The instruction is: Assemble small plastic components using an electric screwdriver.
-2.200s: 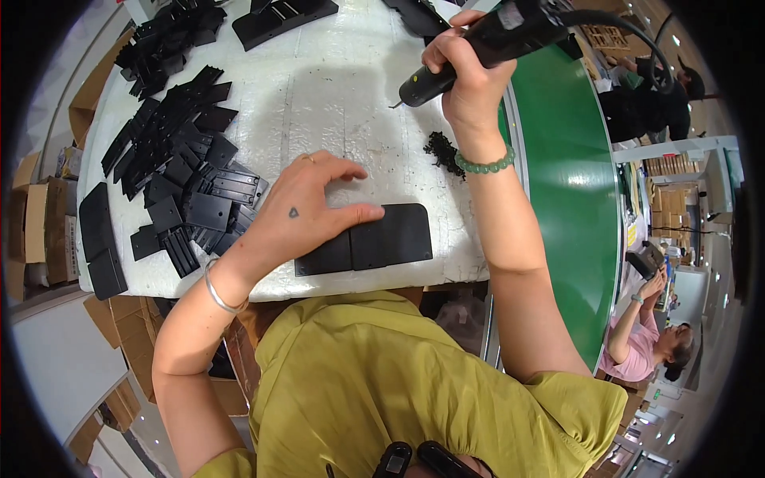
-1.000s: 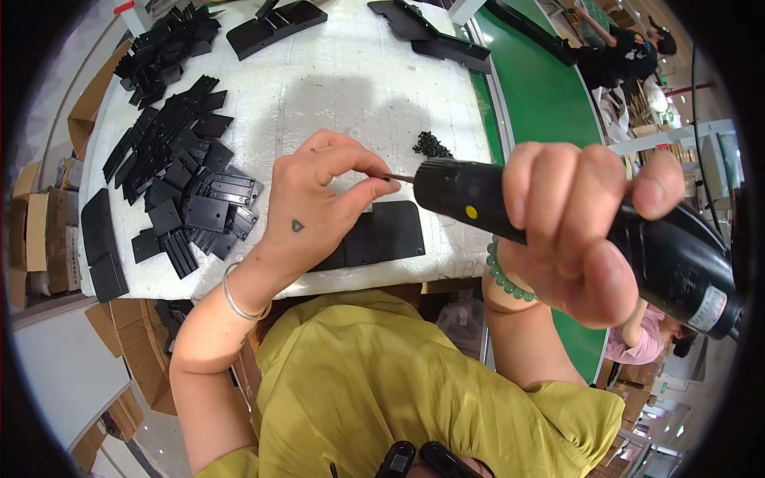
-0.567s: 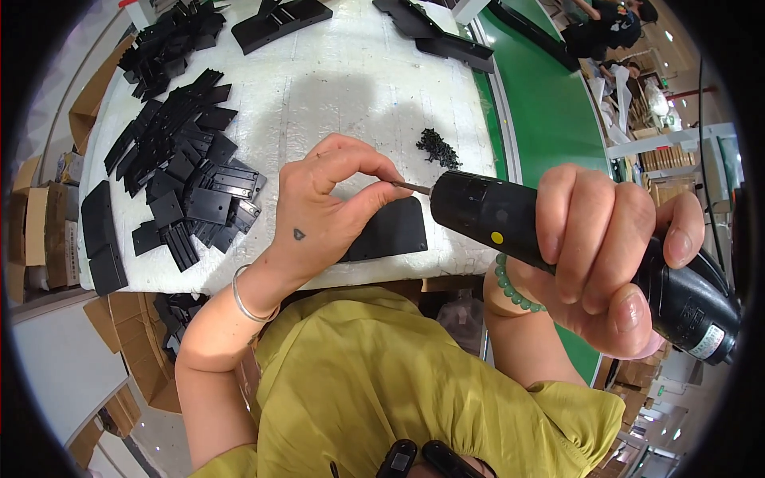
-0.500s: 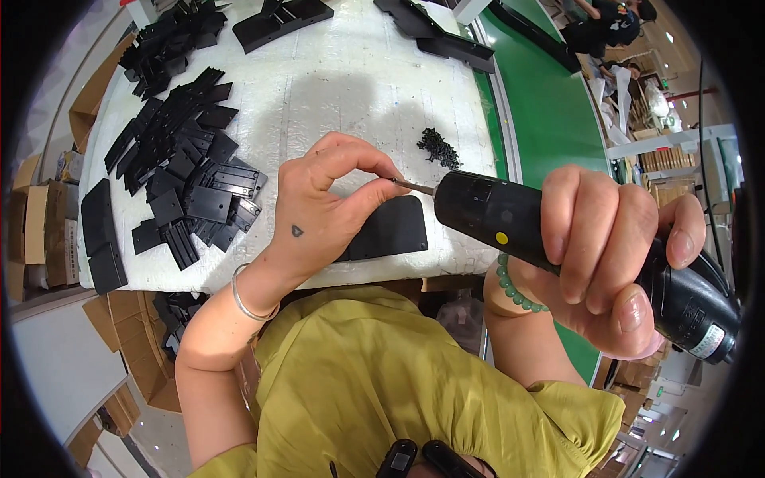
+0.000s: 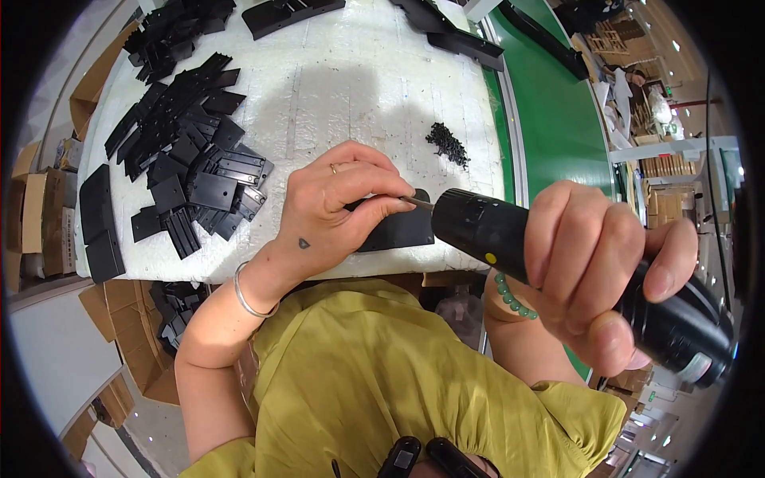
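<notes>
My right hand is wrapped round a black electric screwdriver, tilted so its thin bit points left. At the bit's tip, the thumb and forefinger of my left hand are pinched together. Whatever sits between those fingertips is too small and covered to make out. Below them a flat black plastic plate lies near the table's front edge, partly hidden by my left hand. Beyond the screwdriver is a small heap of black screws.
Piles of black plastic parts cover the left of the white padded table. Longer black pieces lie along the far side. A green surface runs along the right. Cardboard boxes stand at the left.
The screwdriver and my right hand have shifted slightly down and left. My left hand's pinch has moved slightly right and down, staying at the bit's tip. The whole view has shifted slightly.
</notes>
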A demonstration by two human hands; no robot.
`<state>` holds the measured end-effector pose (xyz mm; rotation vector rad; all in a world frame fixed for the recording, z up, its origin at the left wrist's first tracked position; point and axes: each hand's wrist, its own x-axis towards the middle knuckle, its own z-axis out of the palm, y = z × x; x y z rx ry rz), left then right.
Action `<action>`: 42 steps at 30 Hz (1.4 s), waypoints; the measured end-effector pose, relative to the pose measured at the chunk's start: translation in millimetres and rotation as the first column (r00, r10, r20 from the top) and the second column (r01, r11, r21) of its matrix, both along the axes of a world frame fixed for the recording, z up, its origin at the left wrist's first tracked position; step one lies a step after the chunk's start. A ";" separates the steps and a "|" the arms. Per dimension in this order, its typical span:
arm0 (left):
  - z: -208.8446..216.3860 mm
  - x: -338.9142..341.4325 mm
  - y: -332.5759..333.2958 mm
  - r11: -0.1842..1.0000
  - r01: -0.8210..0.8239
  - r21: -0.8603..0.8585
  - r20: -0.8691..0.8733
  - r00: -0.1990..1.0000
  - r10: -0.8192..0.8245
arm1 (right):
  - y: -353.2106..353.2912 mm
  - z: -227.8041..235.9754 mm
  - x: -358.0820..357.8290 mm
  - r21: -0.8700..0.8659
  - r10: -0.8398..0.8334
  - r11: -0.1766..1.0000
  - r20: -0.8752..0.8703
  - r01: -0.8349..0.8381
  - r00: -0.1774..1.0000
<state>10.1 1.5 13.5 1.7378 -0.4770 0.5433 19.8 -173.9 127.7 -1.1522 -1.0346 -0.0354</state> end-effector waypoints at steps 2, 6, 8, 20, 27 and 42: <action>-7.5 -1.0 5.3 0.992 0.109 0.065 -0.101 0.990 -0.102 | 4.4 -12.6 -1.8 0.013 0.001 1.000 0.046 -0.002 0.999; -5.3 -4.7 25.0 0.960 0.137 0.244 -0.178 0.979 -0.095 | 9.0 -30.8 -4.4 -0.062 -0.030 0.998 -0.089 0.024 0.996; -11.3 -0.9 40.6 0.958 0.107 0.267 -0.313 0.950 -0.019 | 8.1 -35.7 -1.8 -0.063 0.059 0.996 -0.150 -0.069 0.987; -30.5 -12.2 15.3 0.857 0.095 0.507 -0.296 0.953 0.069 | 11.8 -55.8 -13.9 -0.175 0.036 0.982 -0.209 -0.074 0.977; -24.6 -14.8 15.4 0.858 0.164 0.487 -0.429 0.900 0.071 | 15.9 -47.3 -19.5 -0.290 0.070 0.948 -0.209 -0.130 0.975; -33.4 -7.8 13.0 0.876 0.142 0.462 -0.408 0.910 0.068 | 20.6 -56.5 -11.3 -0.247 0.086 0.959 -0.221 -0.141 0.972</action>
